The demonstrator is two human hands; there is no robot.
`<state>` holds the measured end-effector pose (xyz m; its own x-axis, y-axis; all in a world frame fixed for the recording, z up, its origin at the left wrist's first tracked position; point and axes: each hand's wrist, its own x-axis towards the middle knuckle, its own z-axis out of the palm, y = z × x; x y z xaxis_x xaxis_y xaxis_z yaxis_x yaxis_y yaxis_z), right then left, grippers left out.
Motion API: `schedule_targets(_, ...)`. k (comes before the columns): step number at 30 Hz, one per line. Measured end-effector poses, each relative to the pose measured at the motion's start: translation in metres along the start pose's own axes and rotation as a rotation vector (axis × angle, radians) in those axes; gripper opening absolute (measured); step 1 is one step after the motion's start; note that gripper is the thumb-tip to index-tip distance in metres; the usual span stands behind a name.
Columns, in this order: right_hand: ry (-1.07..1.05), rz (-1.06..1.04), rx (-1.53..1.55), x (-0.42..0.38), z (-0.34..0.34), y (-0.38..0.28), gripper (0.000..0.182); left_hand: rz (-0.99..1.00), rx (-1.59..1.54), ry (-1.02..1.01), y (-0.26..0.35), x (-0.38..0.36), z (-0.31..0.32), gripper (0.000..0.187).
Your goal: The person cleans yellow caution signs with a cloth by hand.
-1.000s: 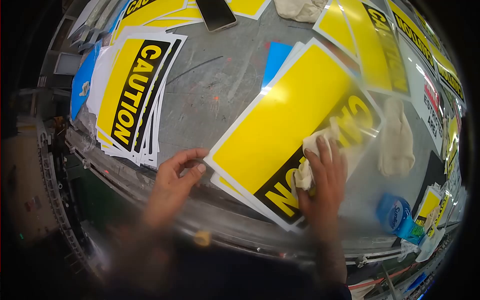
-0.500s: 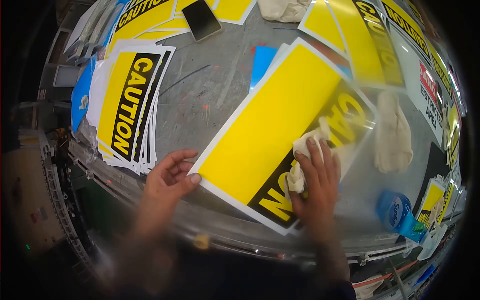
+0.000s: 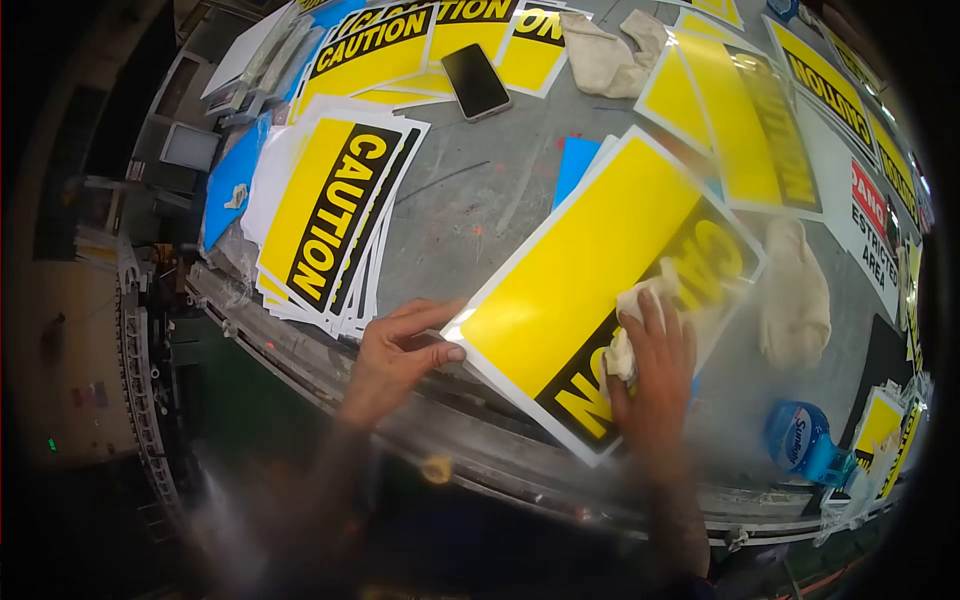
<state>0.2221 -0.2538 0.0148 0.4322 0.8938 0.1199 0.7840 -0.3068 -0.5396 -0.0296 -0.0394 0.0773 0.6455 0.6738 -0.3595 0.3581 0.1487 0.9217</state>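
Left hand (image 3: pixel 395 355): placed at the sign's left corner; corner pinched lightly between thumb and forefinger, rest of the fingers loosely curled.
Right hand (image 3: pixel 655 365): laid palm down over the sign's black band, fingers slightly apart, cloth bunched under fingers and thumb.
Cloth (image 3: pixel 619 355): white, pressed on the band; mostly covered by the right hand.
Sign (image 3: pixel 570 260): yellow with white border, set at a slant between the hands; left hand at one corner, right hand on the lettered side. ON and CA can be read, middle letters are hidden by hand and cloth. CA end looks hazed.
Bottle (image 3: pixel 797 437): blue, right of the right hand, well apart from the sign.
Rag (image 3: pixel 795 300): white, laid on the table (image 3: pixel 450 225) just beside the sign's right corner.
Stack (image 3: pixel 335 215): CAUTION sheets, unevenly piled beyond the left hand, apart from the sign.
Blue sheet (image 3: pixel 573 170): partly covered by the sign at its far-left edge.
Phone (image 3: pixel 477 82): dark screen up, placed beyond the stack, near the far signs (image 3: pixel 375 45).
Far rags (image 3: pixel 605 60): crumpled, right of the phone.
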Motion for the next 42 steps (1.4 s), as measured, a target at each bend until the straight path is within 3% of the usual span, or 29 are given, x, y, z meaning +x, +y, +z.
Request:
schedule_targets(3, -0.013, 0.001, -0.015, -0.002, -0.001, -0.001, 0.075, 0.000, 0.063, 0.038, 0.003, 0.001, 0.000, 0.060)
schedule_targets(4, -0.009, -0.003, -0.021, -0.003, 0.000, 0.000, 0.075, 0.088, 0.076, 0.050, -0.005, 0.002, 0.000, 0.055)
schedule_targets(7, 0.000, -0.009, -0.034, -0.004, 0.001, 0.001, 0.073, -0.013, -0.068, 0.064, -0.011, 0.004, 0.001, 0.056)
schedule_targets(10, 0.009, -0.013, -0.022, -0.004, 0.001, 0.001, 0.072, 0.006, -0.127, 0.106, -0.015, 0.001, 0.008, 0.057)
schedule_targets(27, 0.049, -0.006, 0.043, -0.002, -0.003, -0.005, 0.070, 0.136, -0.688, -0.059, -0.044, 0.007, 0.026, 0.053)
schedule_targets(33, 0.059, -0.002, 0.064, -0.002, -0.003, -0.005, 0.070, 0.164, -0.711, -0.020, -0.027, 0.003, 0.030, 0.052)
schedule_targets(36, 0.055, -0.005, 0.042, -0.002, -0.002, -0.005, 0.071, 0.197, -0.599, 0.097, -0.022, -0.003, 0.031, 0.045)
schedule_targets(42, 0.036, -0.028, -0.022, -0.003, 0.001, -0.003, 0.070, 0.153, -0.356, 0.093, -0.019, -0.002, 0.024, 0.042)
